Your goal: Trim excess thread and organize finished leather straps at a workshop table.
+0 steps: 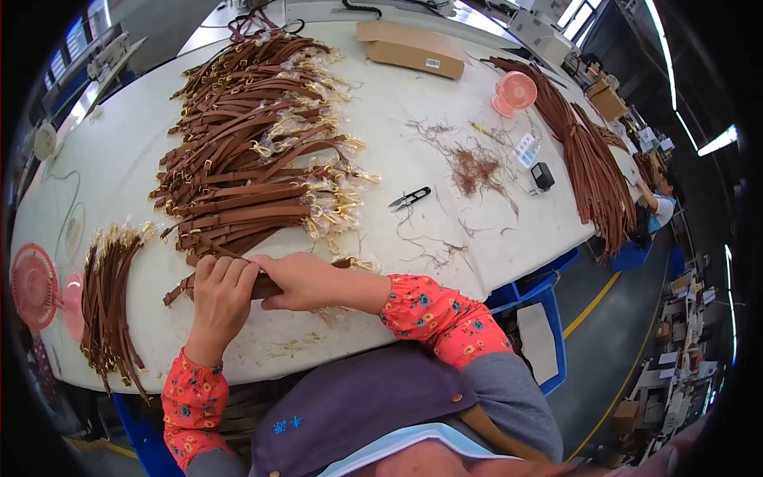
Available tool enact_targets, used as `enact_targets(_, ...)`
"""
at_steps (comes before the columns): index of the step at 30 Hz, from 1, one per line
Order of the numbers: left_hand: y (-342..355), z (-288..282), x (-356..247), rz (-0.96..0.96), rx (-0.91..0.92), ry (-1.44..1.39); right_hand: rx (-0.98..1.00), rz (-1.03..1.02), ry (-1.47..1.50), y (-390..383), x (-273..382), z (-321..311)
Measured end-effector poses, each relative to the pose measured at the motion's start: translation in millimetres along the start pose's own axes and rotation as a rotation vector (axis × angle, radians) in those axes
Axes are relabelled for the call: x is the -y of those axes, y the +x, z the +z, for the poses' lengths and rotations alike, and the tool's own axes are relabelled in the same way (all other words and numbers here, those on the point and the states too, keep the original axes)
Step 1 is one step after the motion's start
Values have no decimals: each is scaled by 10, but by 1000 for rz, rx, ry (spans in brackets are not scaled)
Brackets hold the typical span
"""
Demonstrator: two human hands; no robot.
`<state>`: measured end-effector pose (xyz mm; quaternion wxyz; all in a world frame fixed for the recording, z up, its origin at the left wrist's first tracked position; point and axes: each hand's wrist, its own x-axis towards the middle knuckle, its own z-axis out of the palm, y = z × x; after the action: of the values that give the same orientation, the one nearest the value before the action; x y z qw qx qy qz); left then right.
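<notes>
My left hand (222,294) and my right hand (306,280) are side by side near the table's front edge, fingers curled round brown leather straps (179,294) with gold clasps. Just beyond them lies a long pile of brown straps (238,135), many with gold clips in clear plastic wrap. A smaller bundle of straps (111,298) lies to my left. Black thread snips (409,199) rest to the right of the big pile.
The white table (445,254) holds pink fans (513,93) (33,285), a cardboard box (409,52), a black adapter (541,176), thread scraps (473,171) and long straps (588,167) at right. Blue bins (556,342) stand below the edge. A co-worker (660,207) is at the far right.
</notes>
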<state>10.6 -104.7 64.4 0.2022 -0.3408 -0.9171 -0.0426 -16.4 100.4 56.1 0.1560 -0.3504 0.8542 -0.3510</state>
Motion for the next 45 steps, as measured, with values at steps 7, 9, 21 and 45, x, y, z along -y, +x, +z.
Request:
enact_targets(7, 89, -227, -72, -20, -649, -72, -195, -31, 567, -111, 39, -925)
enact_targets(9, 25, -188, -47, -85, -596, -133, -260, -101, 800, -171, 75, -1065)
enact_targets(21, 150, 174, -155, -269, -229, -882, -432, -154, 913, -152, 193, -1443)
enact_targets(45, 1107, -260, -214, -504, -703, -1305, -618, -456, 332, 322, 336, -749)
